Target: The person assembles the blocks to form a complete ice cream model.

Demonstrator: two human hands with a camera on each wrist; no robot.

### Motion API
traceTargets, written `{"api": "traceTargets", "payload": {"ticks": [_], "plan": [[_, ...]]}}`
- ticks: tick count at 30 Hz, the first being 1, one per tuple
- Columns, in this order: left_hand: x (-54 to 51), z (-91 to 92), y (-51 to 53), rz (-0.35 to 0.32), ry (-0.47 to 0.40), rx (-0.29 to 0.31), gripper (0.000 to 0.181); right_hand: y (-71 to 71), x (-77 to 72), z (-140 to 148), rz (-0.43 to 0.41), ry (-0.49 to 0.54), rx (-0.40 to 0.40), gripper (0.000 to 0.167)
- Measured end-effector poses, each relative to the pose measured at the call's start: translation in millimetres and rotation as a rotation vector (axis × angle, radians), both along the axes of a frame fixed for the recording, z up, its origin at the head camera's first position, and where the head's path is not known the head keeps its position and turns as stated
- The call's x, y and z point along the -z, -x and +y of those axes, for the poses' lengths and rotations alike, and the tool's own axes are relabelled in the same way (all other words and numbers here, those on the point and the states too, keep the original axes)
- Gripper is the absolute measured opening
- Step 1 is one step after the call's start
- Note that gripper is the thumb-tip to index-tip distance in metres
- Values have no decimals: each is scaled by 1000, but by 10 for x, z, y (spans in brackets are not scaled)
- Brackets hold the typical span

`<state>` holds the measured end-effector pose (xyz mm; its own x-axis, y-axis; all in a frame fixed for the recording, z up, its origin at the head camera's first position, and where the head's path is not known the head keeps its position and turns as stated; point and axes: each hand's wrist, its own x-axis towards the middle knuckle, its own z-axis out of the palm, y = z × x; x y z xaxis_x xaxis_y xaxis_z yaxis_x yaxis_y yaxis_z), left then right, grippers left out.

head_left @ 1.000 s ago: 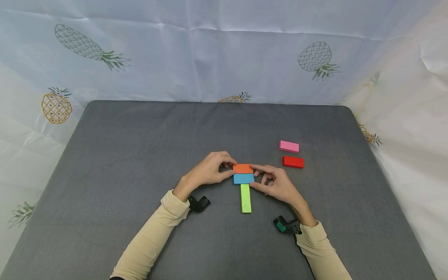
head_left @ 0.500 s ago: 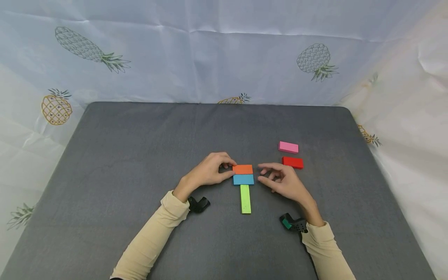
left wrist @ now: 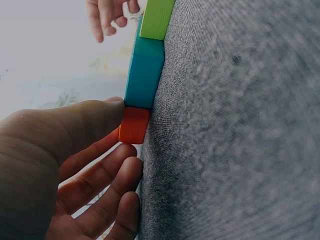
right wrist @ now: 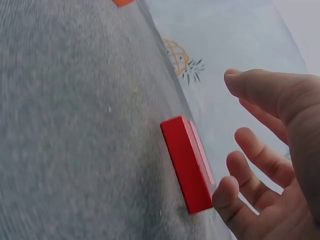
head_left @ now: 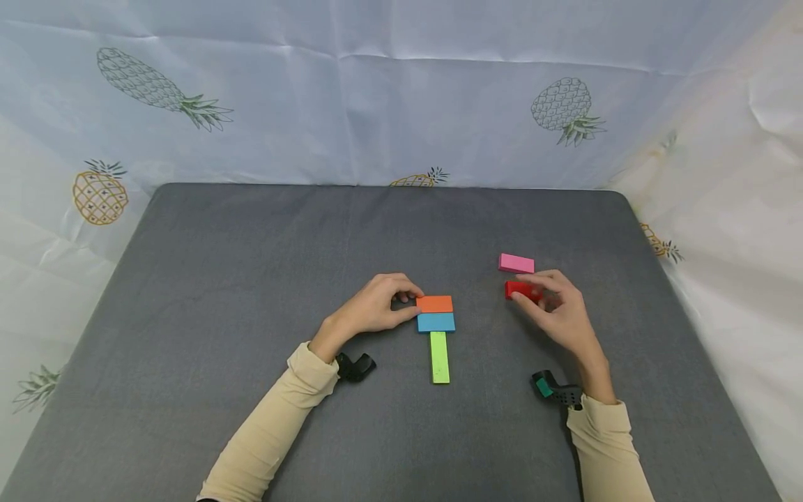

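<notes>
My left hand pinches the left end of an orange block between thumb and index finger. The orange block lies flat against the far side of a blue block. A light green block extends from the blue one towards me, forming a T-like shape. My right hand hovers over a red block, partly covering it. In the right wrist view its thumb and fingers are spread apart, and the red block lies on the cloth outside their grasp.
Just beyond the red block lies a pink block. All the blocks are on a grey cloth-covered table. A pale curtain with pineapple prints hangs behind it and along the sides.
My right hand has left the right end of the orange and blue blocks and moved right, over the red block. My left hand has stayed in place.
</notes>
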<state>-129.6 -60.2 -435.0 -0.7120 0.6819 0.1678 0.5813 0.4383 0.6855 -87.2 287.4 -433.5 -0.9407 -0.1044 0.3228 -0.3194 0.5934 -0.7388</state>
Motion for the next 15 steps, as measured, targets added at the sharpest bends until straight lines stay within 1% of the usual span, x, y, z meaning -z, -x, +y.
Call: {"api": "traceTargets", "payload": {"ticks": [8, 15], "plan": [[4, 5, 8, -19, -1, -3, 23, 6, 34, 84, 12, -44, 22, 37], [-4, 0, 7, -11, 0, 0, 23, 6, 71, 134, 15, -80, 31, 38]]}}
